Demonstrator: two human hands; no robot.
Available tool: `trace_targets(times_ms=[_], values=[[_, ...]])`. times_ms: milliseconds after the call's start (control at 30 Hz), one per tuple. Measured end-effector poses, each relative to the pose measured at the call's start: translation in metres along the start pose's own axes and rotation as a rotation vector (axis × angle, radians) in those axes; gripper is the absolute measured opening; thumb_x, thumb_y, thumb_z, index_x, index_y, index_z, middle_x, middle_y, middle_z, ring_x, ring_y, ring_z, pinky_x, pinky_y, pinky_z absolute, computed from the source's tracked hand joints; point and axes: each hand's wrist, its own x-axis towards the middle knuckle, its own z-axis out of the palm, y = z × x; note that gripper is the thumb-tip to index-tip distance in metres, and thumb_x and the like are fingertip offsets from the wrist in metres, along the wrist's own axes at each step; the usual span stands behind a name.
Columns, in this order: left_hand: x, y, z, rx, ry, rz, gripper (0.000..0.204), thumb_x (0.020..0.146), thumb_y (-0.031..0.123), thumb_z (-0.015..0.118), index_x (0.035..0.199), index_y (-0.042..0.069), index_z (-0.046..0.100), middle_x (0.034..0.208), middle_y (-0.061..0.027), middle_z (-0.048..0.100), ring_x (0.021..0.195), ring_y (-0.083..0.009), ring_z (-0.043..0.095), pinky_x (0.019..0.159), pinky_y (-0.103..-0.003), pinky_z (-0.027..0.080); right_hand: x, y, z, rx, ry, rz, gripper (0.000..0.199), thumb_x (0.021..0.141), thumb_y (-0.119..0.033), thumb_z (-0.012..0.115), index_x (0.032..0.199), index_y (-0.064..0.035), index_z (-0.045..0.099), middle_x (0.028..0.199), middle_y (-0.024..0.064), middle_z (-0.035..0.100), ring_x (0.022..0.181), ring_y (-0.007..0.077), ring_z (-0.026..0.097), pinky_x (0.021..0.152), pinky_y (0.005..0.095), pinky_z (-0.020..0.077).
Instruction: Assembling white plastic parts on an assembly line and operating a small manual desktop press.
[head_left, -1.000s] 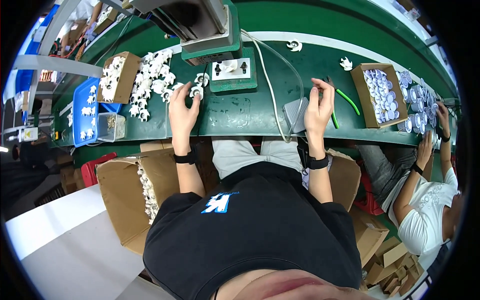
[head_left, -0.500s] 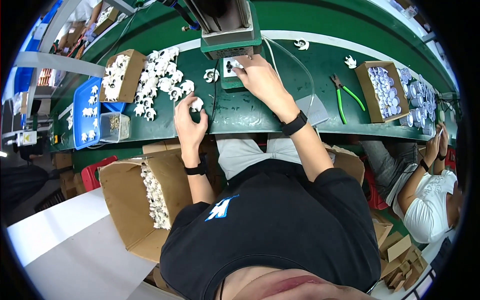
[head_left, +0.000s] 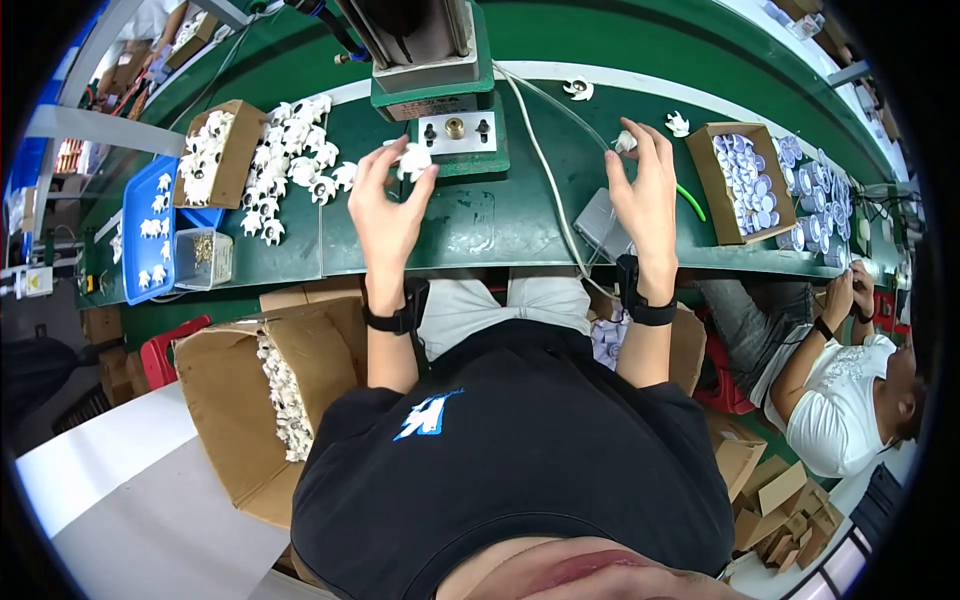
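Note:
My left hand [head_left: 388, 212] pinches a white, curved-pronged plastic piece [head_left: 413, 162] between thumb and fingers, just left of the press fixture. That fixture is a metal plate [head_left: 470, 142] with a brass centre [head_left: 455, 127] and dark bolts; nothing sits on the brass. Above it stands the press [head_left: 425, 75], grey and green. Off to the right, my right hand [head_left: 645, 200] is raised over the bench, its fingers closed on a small white plastic piece [head_left: 625, 142]. Pliers with green handles [head_left: 691, 203] lie partly hidden behind this hand.
Loose white pieces [head_left: 270, 180] spread at left beside a full cardboard box [head_left: 240, 150], a blue tray [head_left: 135, 235] and a clear tub of small metal parts [head_left: 205, 258]. A box of white-purple caps [head_left: 722, 220] stands right. A hose [head_left: 540, 150] crosses the bench. Another person [head_left: 840, 390] sits right.
My right hand has left the fixture and moved right with a white piece, uncovering the brass centre. My left hand has brought its white piece up beside the fixture. The view has shifted slightly.

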Motion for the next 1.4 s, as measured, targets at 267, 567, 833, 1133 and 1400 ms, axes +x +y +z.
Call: trace_targets(times_ms=[267, 567, 833, 1133, 1400], values=[[0.036, 0.009, 0.052, -0.109, -0.103, -0.095, 0.049, 0.075, 0.023, 0.091, 0.115, 0.002, 0.073, 0.112, -0.015, 0.07, 0.093, -0.026, 0.068, 0.083, -0.035, 0.054, -0.024, 0.02, -0.004, 0.149, 0.113, 0.056, 0.037, 0.097, -0.001, 0.06, 0.134, -0.0069, 0.065, 0.132, 0.0148, 0.059, 0.108, 0.0263, 0.065, 0.089, 0.0377, 0.0544], [0.034, -0.009, 0.011, 0.067, -0.077, -0.038, 0.05, 0.079, 0.021, 0.085, 0.122, 0.002, 0.068, 0.129, -0.015, 0.066, 0.111, -0.0267, 0.064, 0.088, -0.039, 0.054, -0.017, 0.031, 0.035, 0.143, 0.204, -0.03, 0.032, 0.1, 0.0, 0.052, 0.129, -0.004, 0.066, 0.126, 0.0176, 0.059, 0.11, 0.0302, 0.063, 0.095, 0.0384, 0.0514], [0.034, -0.071, -0.008, 0.386, -0.288, 0.325, 0.043, 0.089, 0.008, 0.07, 0.132, 0.003, 0.065, 0.136, -0.0159, 0.064, 0.117, -0.035, 0.064, 0.095, -0.043, 0.053, -0.015, 0.026, 0.036, -0.005, 0.231, -0.106, 0.03, 0.099, 0.0, 0.055, 0.125, -0.0034, 0.068, 0.122, 0.0186, 0.061, 0.111, 0.034, 0.062, 0.093, 0.0396, 0.0513], [0.008, -0.054, -0.049, 0.404, -0.323, -0.026, 0.03, 0.098, 0.017, 0.065, 0.124, 0.002, 0.069, 0.107, -0.0208, 0.073, 0.1, -0.0397, 0.069, 0.088, -0.045, 0.054, -0.01, -0.077, 0.046, 0.262, -0.17, -0.178, 0.037, 0.091, -0.011, 0.072, 0.127, -0.0019, 0.065, 0.125, 0.0185, 0.064, 0.093, 0.0305, 0.07, 0.081, 0.04, 0.0576], [-0.035, -0.078, -0.063, 0.378, -0.149, -0.187, 0.032, 0.101, 0.026, 0.065, 0.127, 0.007, 0.069, 0.109, -0.0189, 0.072, 0.099, -0.0388, 0.069, 0.087, -0.044, 0.054, 0.024, -0.081, 0.107, 0.104, -0.346, -0.352, 0.044, 0.091, -0.017, 0.074, 0.132, -0.0042, 0.062, 0.128, 0.025, 0.062, 0.099, 0.0436, 0.067, 0.084, 0.047, 0.0573]])
